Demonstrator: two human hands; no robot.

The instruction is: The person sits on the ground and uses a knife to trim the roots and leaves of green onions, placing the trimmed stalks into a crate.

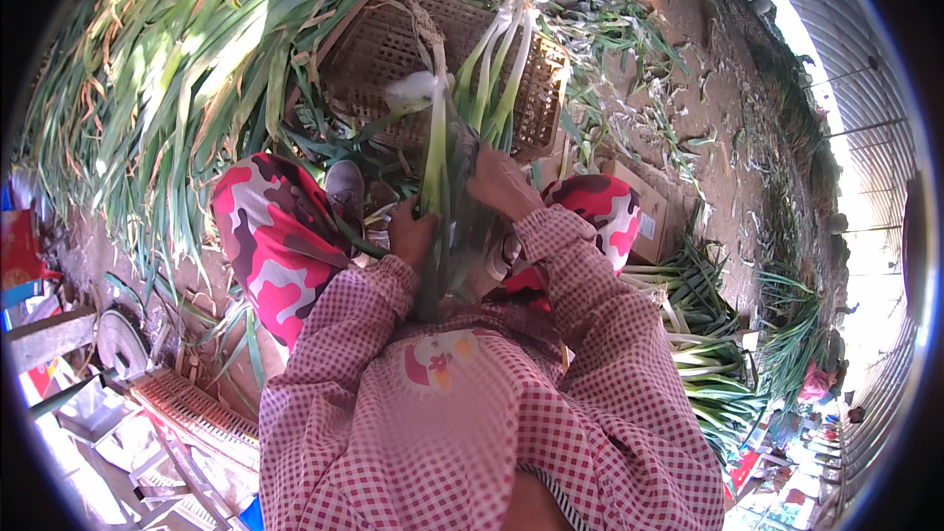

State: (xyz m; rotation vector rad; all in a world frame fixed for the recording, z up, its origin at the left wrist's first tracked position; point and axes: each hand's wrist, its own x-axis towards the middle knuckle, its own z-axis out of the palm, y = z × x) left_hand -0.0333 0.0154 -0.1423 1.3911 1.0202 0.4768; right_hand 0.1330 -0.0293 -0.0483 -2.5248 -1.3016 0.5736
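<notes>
My left hand [411,232] grips a long green onion [436,155] by its green lower part. The stalk points away from me, its pale stem and stringy roots over an upturned brown plastic crate [369,63]. My right hand [503,181] is closed just right of that stalk, on a blurred grey-green leaf strip [472,236]. Its fingertips are partly hidden. Several cleaned green onions [509,63] with white stems lie on the crate, beyond my right hand. Beside the held stalk, a white blurred piece [411,91] shows over the crate; what it is cannot be told.
A large heap of leafy green onions [177,66] fills the left. Peeled scraps [627,37] litter the dirt floor right of the crate. A cardboard box [645,210] sits beside my right knee, with bundled green onions [708,361] behind it. An orange slatted rack [195,409] stands lower left.
</notes>
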